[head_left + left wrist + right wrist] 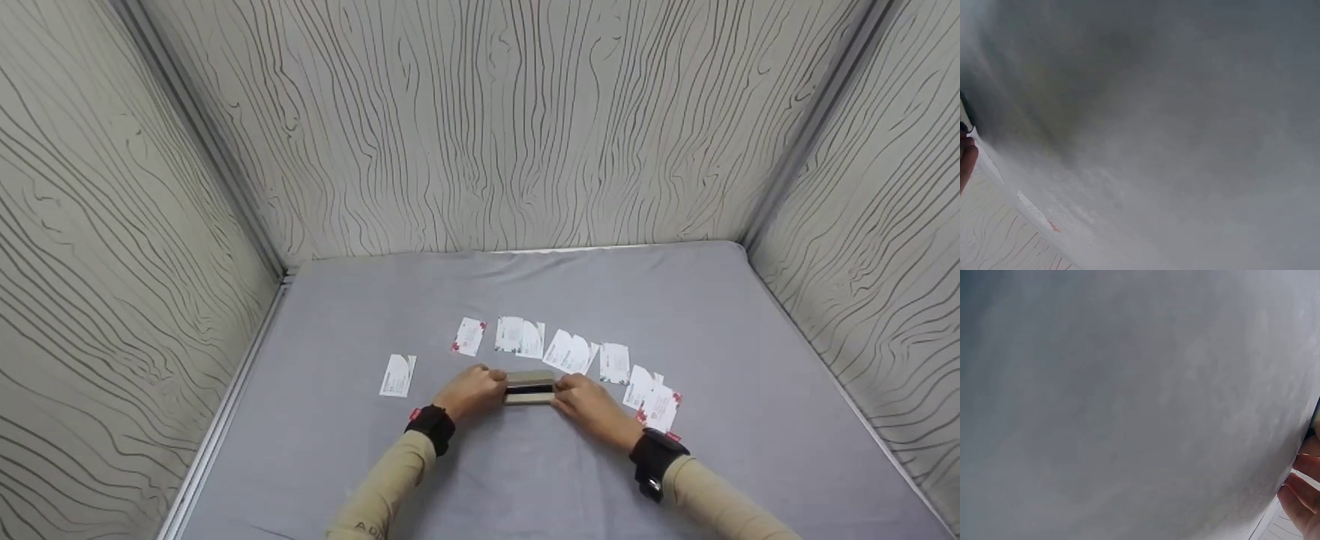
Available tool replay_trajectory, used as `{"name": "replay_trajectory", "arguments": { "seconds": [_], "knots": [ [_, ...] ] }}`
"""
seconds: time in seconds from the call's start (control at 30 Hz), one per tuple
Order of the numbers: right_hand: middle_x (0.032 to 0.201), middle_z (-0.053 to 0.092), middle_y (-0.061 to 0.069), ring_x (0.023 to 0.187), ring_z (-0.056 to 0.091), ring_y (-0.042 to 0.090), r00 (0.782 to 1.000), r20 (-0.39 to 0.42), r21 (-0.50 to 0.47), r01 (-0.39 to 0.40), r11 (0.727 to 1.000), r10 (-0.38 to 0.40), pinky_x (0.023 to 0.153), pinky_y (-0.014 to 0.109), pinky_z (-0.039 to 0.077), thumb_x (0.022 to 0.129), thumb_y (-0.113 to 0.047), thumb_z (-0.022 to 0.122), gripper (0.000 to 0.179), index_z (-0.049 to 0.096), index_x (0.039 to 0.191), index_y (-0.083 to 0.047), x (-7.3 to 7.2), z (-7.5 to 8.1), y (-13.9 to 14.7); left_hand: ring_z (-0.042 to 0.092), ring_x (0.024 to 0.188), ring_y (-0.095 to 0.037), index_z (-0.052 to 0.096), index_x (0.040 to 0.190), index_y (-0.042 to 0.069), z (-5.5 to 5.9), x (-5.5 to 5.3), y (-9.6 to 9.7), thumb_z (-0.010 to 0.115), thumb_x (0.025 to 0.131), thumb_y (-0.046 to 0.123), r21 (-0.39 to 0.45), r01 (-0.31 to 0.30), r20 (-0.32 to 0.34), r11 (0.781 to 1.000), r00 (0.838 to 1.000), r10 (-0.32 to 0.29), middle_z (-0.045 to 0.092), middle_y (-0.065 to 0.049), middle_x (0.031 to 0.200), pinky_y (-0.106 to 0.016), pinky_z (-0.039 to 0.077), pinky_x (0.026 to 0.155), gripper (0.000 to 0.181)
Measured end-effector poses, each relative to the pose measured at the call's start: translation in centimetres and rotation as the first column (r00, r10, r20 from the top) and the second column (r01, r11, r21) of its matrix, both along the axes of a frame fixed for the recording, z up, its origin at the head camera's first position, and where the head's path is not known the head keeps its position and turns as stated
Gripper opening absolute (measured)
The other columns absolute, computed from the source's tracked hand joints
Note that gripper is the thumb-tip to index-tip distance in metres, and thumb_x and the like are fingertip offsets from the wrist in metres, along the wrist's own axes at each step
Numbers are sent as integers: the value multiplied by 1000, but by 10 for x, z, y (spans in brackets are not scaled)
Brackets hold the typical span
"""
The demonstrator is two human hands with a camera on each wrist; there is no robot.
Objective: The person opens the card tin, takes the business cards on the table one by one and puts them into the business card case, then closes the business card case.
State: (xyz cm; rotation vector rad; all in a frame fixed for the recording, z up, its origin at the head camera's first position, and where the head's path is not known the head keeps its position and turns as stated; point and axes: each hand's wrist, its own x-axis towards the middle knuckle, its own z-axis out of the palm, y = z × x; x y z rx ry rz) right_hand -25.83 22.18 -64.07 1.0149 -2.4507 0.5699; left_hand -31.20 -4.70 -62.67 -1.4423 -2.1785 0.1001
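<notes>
Between both hands is a small beige flip case (529, 376), its lid raised and a dark inside showing; it looks like a business card holder. My left hand (471, 394) grips its left end, and my right hand (595, 411) pinches the right end. Only a few fingers (967, 160) and a sliver of the case show at the edge of the left wrist view. At the right edge of the right wrist view, curled fingers (1300, 498) appear, with the case mostly cut off.
Several white business cards lie in an arc on the grey cloth (315, 450): one card (397, 375) at far left, a red-cornered card (469, 337), overlapping cards (571, 352) behind the case, and another red-cornered card (660, 409) beside the right wrist. Patterned walls (495, 127) enclose the table.
</notes>
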Motion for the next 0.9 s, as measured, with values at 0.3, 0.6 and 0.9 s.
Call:
{"name": "replay_trajectory", "arguments": {
  "seconds": [0.3,0.6,0.9],
  "knots": [
    [94,66,11,86,63,27,1000,0,17,4,1000,-4,79,42,54,82,-7,79,10,75,86,1,-1,-1,0,51,54,-7,68,75,11,4,-1,2,72,81,4,128,-12,233,992,972,-18,67,5,72,-23,47,51,10],
    [94,67,12,86,64,28,1000,14,13,1,1000,-2,79,43,54,82,-7,79,10,75,87,1,1,0,0,66,61,-14,63,104,13,-3,-2,-1,64,81,-5,153,-55,171,987,985,28,72,3,84,-27,53,55,28],
    [95,67,12,87,64,29,1000,23,16,7,1000,-8,79,43,54,83,-7,77,9,76,86,1,0,-1,0,70,88,-15,69,110,12,-9,-3,0,69,89,3,215,-111,267,970,962,51,72,-1,100,-26,55,77,22]
  ]
}}
